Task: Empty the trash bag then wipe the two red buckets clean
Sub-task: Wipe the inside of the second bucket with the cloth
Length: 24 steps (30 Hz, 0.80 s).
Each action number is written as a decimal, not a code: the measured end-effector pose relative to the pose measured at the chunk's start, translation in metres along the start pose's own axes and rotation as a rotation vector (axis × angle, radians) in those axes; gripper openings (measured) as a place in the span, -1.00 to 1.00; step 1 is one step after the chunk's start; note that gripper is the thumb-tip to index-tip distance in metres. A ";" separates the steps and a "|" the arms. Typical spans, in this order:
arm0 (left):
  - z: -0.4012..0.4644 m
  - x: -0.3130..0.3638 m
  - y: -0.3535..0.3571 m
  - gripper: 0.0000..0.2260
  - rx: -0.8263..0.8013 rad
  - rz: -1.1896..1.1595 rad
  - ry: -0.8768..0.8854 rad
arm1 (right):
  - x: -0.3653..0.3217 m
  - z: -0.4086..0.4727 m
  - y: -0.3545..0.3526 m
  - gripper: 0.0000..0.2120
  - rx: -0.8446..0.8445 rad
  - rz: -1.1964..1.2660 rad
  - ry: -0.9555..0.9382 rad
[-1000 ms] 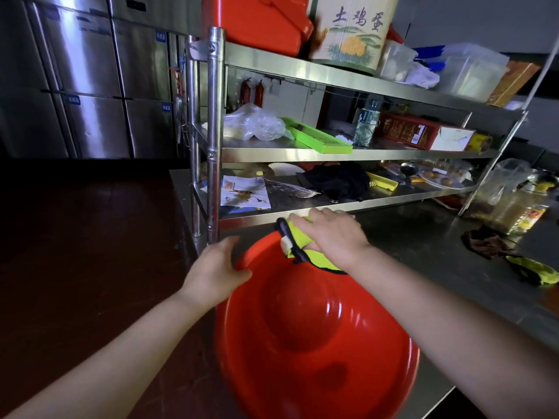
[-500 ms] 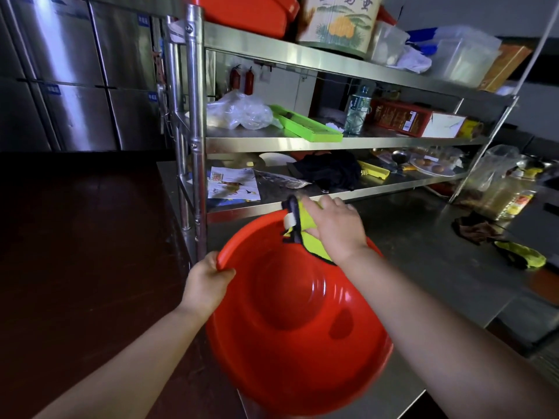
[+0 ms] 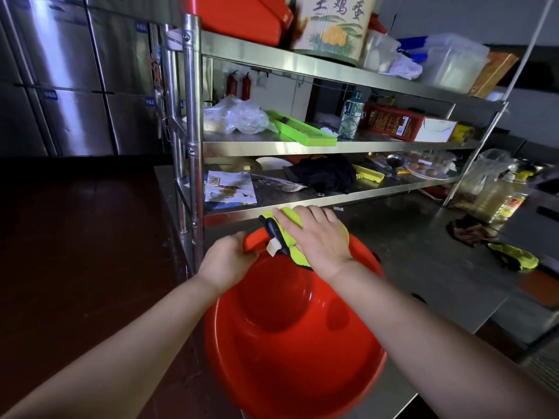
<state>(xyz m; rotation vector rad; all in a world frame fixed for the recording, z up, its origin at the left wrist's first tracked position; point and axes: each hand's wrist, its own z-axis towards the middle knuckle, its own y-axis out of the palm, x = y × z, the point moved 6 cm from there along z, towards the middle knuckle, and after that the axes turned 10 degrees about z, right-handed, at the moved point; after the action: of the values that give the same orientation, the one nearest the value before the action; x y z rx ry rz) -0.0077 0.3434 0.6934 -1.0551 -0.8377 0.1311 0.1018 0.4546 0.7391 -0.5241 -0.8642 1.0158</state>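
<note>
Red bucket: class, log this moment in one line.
left hand grips red bucket rim | right hand presses yellow cloth on rim | wiping

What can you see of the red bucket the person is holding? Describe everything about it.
The red bucket is a wide, shallow, round basin of glossy plastic with a rolled rim and a circular sunken base. It looks empty inside and is tilted, its opening facing the camera, its lower part over the edge of the steel counter. The left hand grips its upper rim. The right hand presses a yellow-green cloth against the upper rim.
</note>
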 end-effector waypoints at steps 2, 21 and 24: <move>0.002 0.000 0.002 -0.89 -0.013 -0.027 -0.002 | -0.002 -0.002 0.004 -0.17 0.034 -0.011 0.018; -0.017 -0.069 0.010 -0.78 0.080 -0.514 -0.329 | 0.051 -0.054 0.031 -0.17 -0.140 0.020 0.525; -0.019 -0.069 0.010 -0.82 0.078 -0.466 -0.322 | 0.058 -0.042 0.027 -0.26 -0.225 0.058 0.474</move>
<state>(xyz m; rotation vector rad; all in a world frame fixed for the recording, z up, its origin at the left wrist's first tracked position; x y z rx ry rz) -0.0400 0.3024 0.6432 -0.7509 -1.3388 -0.0638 0.1374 0.5187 0.7170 -0.9420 -0.5417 0.8007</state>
